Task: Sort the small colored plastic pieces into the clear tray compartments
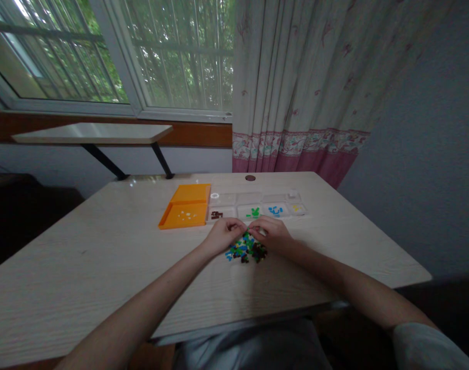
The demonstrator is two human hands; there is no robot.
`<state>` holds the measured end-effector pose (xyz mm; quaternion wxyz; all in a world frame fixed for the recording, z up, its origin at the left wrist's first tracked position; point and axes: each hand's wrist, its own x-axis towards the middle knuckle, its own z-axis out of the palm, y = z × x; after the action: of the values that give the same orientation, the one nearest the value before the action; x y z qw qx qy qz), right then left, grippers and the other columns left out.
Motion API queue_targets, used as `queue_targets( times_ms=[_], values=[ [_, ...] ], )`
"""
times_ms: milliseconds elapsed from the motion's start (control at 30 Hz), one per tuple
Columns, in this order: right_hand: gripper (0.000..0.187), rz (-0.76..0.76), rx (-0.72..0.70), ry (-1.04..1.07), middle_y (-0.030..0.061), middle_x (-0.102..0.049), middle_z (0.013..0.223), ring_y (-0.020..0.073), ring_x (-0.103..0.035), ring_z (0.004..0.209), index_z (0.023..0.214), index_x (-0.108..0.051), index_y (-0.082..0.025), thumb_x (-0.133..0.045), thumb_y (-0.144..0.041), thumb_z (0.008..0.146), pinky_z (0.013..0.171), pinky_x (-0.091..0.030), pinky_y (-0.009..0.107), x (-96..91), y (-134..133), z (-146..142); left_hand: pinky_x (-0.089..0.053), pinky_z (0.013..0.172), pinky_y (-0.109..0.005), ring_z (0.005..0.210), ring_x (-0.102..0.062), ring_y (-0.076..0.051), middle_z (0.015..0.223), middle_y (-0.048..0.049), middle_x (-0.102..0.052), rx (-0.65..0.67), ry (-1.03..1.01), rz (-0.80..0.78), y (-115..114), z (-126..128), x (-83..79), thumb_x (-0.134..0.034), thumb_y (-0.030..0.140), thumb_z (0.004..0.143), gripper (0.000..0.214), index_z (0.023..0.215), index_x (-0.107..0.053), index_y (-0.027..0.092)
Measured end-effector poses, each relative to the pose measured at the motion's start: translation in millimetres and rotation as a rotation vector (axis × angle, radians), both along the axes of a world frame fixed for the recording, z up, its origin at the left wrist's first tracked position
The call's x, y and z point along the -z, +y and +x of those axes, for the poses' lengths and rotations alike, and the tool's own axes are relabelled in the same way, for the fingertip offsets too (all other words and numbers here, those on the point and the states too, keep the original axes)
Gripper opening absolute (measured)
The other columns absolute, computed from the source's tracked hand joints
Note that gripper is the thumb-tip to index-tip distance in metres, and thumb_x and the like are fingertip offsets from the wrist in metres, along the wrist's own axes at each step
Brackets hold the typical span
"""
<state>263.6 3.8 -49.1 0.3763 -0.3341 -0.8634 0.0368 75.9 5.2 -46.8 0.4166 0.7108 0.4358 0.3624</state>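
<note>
My left hand [227,233] and my right hand [270,232] meet fingertip to fingertip above a pile of small coloured pieces [244,248]. The pile mixes blue, green, dark brown and a few yellow bits on the table. Both hands are closed in a pinch; whatever lies between the fingertips is too small to name. Just beyond them sits a clear compartment tray [228,211]. Its near row holds brown pieces [217,215], green pieces [253,212], blue pieces [275,210] and yellow pieces [295,208], each colour in its own compartment.
Left of the tray lies an open orange box [191,193] with several whitish pieces [187,215] in its near half. A white ring [214,196] rests in the tray's far row. A raised shelf [99,133] stands at the table's back left. A round dark disc [250,178] is near the back edge.
</note>
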Motion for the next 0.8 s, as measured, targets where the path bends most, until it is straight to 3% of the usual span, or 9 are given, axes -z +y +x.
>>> queue_targets(
  times_ms=[100,233,367,800],
  values=[
    [0.014,0.030,0.023,0.055,0.0031,-0.065,0.075,0.0118,-0.058,0.068,0.082,-0.064,-0.019,-0.053,-0.028,0.081,0.064,-0.045,0.021,-2.1,4,3,-0.044,0.064,-0.025,0.069,-0.057,-0.015,0.075,-0.0058,-0.065,0.017,0.171,0.147,-1,-5,-3.9,-0.046,0.029,0.081,0.027,0.083,-0.065,0.011],
    [0.015,0.079,0.054,0.146,0.0041,-0.065,0.075,0.0113,-0.056,0.064,0.082,-0.064,-0.018,-0.052,-0.027,0.082,0.061,-0.045,0.022,-11.7,7,10,-0.042,0.077,-0.025,0.087,-0.056,-0.016,0.094,-0.0056,-0.061,0.144,0.538,0.420,-4,-13,-10.3,-0.041,0.022,0.084,0.027,0.100,-0.062,0.020],
    [0.015,0.109,0.072,0.202,0.0036,-0.064,0.071,0.0096,-0.049,0.052,0.082,-0.064,-0.018,-0.052,-0.028,0.082,0.052,-0.042,0.022,-21.7,6,15,-0.043,0.073,-0.024,0.087,-0.056,-0.016,0.097,-0.0050,-0.057,0.197,0.761,0.499,-7,-15,-11.3,-0.039,0.018,0.084,0.032,0.110,-0.057,0.024],
    [0.013,0.217,0.118,0.229,0.0031,-0.064,0.070,0.0125,-0.055,0.060,0.079,-0.064,-0.021,-0.053,-0.026,0.082,0.056,-0.046,0.025,-26.6,5,21,-0.042,0.074,-0.024,0.086,-0.056,-0.015,0.096,-0.0050,-0.056,0.176,0.759,0.484,-5,-19,-12.3,-0.039,0.022,0.086,0.024,0.100,-0.059,0.021]
  ],
)
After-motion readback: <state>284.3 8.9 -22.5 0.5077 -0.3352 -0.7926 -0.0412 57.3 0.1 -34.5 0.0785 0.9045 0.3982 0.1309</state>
